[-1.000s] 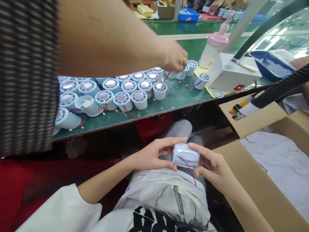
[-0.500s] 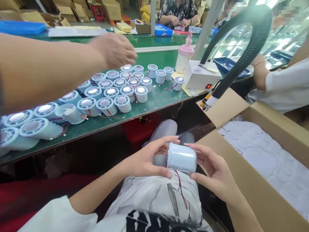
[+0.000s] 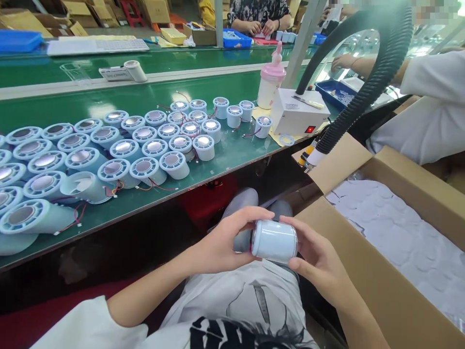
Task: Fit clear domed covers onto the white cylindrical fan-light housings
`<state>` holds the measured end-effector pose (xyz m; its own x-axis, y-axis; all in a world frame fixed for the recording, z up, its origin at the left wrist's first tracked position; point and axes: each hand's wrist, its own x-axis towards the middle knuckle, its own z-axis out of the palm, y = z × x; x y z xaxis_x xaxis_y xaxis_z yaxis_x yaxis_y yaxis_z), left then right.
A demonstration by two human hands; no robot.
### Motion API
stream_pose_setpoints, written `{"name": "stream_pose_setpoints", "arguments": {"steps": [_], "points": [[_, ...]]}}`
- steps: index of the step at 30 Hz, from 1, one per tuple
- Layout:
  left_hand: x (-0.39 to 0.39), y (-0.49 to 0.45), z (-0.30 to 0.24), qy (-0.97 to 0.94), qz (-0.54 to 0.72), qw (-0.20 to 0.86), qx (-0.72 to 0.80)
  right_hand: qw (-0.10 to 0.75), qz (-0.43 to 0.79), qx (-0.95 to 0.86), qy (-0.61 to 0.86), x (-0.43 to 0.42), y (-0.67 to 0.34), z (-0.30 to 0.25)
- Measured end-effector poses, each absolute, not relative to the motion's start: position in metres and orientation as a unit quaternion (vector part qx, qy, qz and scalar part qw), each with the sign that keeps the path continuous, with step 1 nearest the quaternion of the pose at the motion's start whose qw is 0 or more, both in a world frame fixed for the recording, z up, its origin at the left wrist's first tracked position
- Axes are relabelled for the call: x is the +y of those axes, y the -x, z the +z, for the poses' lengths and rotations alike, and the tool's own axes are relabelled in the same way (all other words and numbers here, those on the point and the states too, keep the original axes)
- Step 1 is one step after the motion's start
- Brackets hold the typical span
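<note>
A pale blue cylindrical fan housing lies on its side above my lap, held between both hands. My left hand grips its left end with thumb and fingers curled round it. My right hand cups the right end from below and behind. Many like housings with silver centres and red-black wires stand in rows on the green bench in front of me, and a few lie tipped over.
A big open cardboard box with white padding stands at my right. A white unit with a red light, a pink-capped bottle and a black ribbed hose sit at the bench's right. Other people work at the right and far back.
The other person's arm that reached across the bench from the left has left the view. The housing in my hands has turned, and its wires no longer hang below it.
</note>
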<state>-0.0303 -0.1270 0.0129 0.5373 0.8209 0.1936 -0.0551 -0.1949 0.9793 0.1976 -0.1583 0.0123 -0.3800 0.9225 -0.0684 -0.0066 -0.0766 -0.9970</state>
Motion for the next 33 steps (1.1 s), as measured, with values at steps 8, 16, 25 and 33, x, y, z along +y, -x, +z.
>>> {"name": "stream_pose_setpoints", "arguments": {"steps": [8,16,25,33], "points": [[-0.102,0.033,0.006,-0.502,0.257,0.781,0.269,0.394,0.456,-0.678,0.420,-0.139,-0.200,0.011],[-0.090,0.031,0.005,-0.486,0.296,0.759,0.316,0.412,0.331,-0.626,0.573,-0.118,-0.250,-0.019],[-0.065,0.042,0.001,-0.511,0.288,0.754,0.295,0.010,0.138,-0.333,0.933,-0.126,-0.385,-0.081],[-0.041,0.046,-0.022,-0.542,0.227,0.750,0.303,-0.015,0.157,-0.241,0.958,-0.105,-0.360,-0.091]]}}
